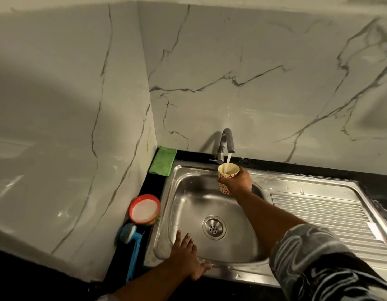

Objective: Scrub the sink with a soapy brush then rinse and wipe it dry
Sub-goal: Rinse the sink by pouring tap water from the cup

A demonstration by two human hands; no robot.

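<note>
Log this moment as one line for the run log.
phase: rinse | right hand: holds cup under running tap | left hand: flat on sink rim | brush: left of sink

1 cup [228, 173], 1 brush [131, 246], 1 bowl [144, 209].

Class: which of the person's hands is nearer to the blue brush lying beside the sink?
Left. The left hand rests open on the sink's front-left rim, just right of the blue brush. The right hand holds the cup under the tap, far across the basin.
</note>
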